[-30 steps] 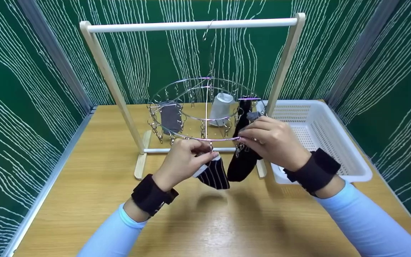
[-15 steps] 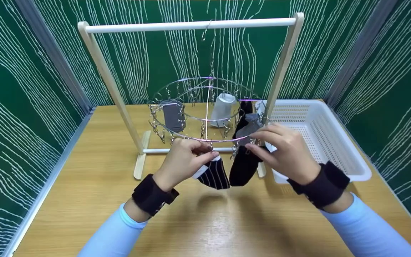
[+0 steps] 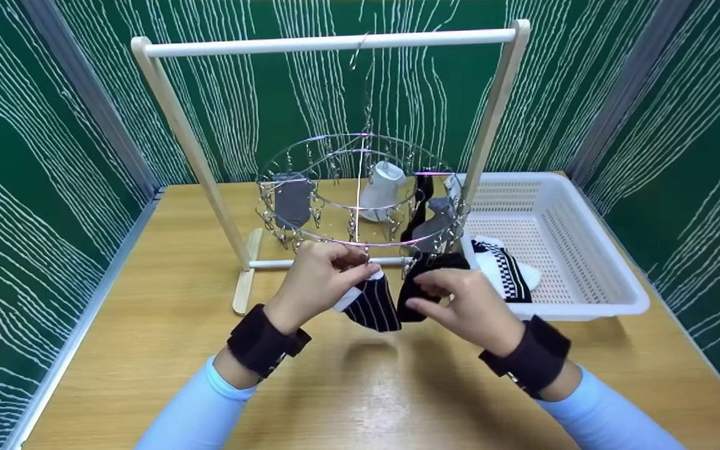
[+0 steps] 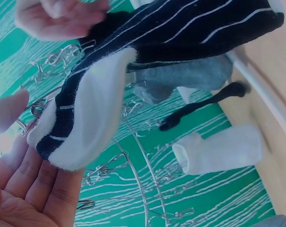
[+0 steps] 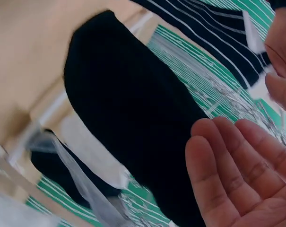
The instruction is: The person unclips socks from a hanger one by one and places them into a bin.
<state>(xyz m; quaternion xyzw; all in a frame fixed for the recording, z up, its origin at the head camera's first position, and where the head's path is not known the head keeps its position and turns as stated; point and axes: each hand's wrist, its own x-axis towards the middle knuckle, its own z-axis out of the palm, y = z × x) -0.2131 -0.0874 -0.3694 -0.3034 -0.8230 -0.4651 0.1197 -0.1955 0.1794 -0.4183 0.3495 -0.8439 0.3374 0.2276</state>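
My left hand (image 3: 325, 278) pinches the white cuff of a black sock with thin white stripes (image 3: 372, 305) at a metal clip on the near rim of a round wire clip hanger (image 3: 397, 244). In the left wrist view the striped sock (image 4: 171, 33) extends away from the left hand's fingers (image 4: 27, 172). Beside it a plain black sock (image 3: 413, 306) hangs from the same rim. My right hand (image 3: 469, 306) is at this sock, fingers relaxed and apart. In the right wrist view the fingertips of the right hand (image 5: 242, 179) overlap the edge of the black sock (image 5: 128, 104).
The hanger hooks over the white bar (image 3: 260, 46) of a wooden stand. Farther round hang a dark grey sock (image 3: 292, 201), a white sock (image 3: 382, 190), a lighter grey sock (image 3: 435, 222) and another black sock (image 3: 421, 200). A white basket (image 3: 622, 269) with patterned socks (image 3: 504, 272) stands right.
My right hand has come off the hanger's rim and moved down in front of the plain black sock. The patterned socks in the basket now show. My left hand has stayed put.
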